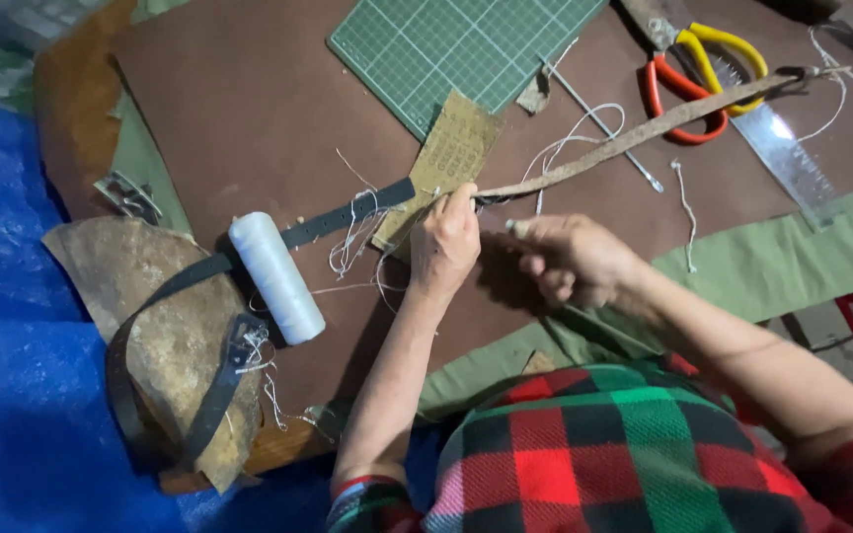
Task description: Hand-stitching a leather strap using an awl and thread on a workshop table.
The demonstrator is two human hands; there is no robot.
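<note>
My left hand (444,240) pinches the near end of a long brown leather strap (644,129) that runs up to the right across the brown table (249,109). My right hand (573,259) is closed around a small light-handled tool whose tip points at the strap end. White thread (567,146) loops around the strap. A dark belt-like strap (343,218) runs left from my left hand, under a white thread spool (276,277), and over a worn leather piece (165,341).
A green cutting mat (461,44) and a tan perforated leather scrap (449,158) lie behind my hands. Red and yellow scissors (700,77), a metal ruler (787,153) and a thin metal rod (604,125) are at the upper right. Blue tarp (12,375) covers the left.
</note>
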